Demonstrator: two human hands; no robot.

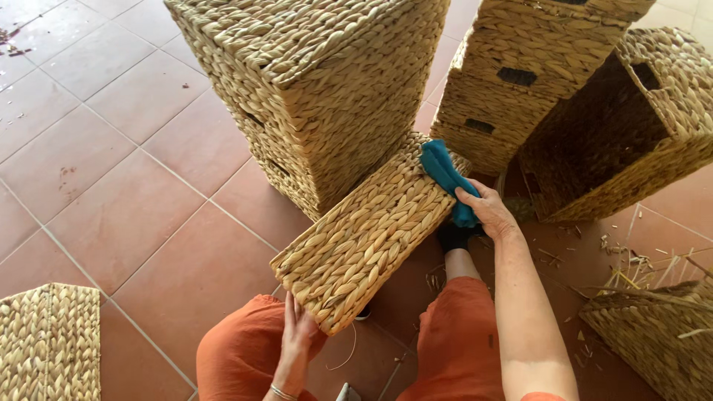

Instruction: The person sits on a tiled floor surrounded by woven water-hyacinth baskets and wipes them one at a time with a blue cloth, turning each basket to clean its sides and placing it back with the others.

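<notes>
— Start with the fingers. What are those of the right hand (486,210) doing?

— They are curled closed around a bunched teal-blue cloth (445,174). The thumb lies along the top of it, and the cloth is pressed against the upper end of a flat rectangular panel of woven straw-coloured fibre (368,234).

— And the left hand (299,334)?

— Its fingers are only loosely bent, spread flat against the lower corner of the same woven panel and propping it from beneath. They touch the edge rather than wrap it. A thin bracelet (283,392) sits on that wrist.

— Where does the panel lie?

— Tilted, running from that lower corner between the person's knees, which are in orange trousers (460,334), up and to the right, where its top end leans near a tall stack of woven baskets (319,82) standing on the floor.

— What else surrounds them?

— A second stack of woven baskets with dark handle slots (520,82) stands to the right of the first, and beside it a large open woven basket tipped on its side (631,126), its dark inside showing. Another woven piece (48,341) lies at the lower left, and one more basket (653,334) at the lower right. All rest on a terracotta tiled floor (126,178), with loose bits of straw (631,260) scattered at the right.
</notes>
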